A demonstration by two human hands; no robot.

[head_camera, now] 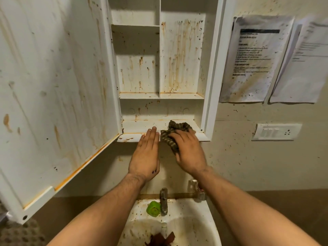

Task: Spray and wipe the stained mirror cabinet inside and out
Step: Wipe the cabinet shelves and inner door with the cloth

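The white mirror cabinet hangs on the wall with its door swung wide open to the left. Brown and orange drip stains streak the door's inside, the back panels and the shelves. My right hand presses a striped green-and-brown cloth onto the right part of the bottom shelf. My left hand lies flat with fingers together, its fingertips on the front lip of that shelf, just left of the cloth. No spray bottle shows.
Below my arms is a dirty white sink with a metal tap, a green object beside it and dark red scraps in the basin. Speckled papers and a switch plate are on the wall at right.
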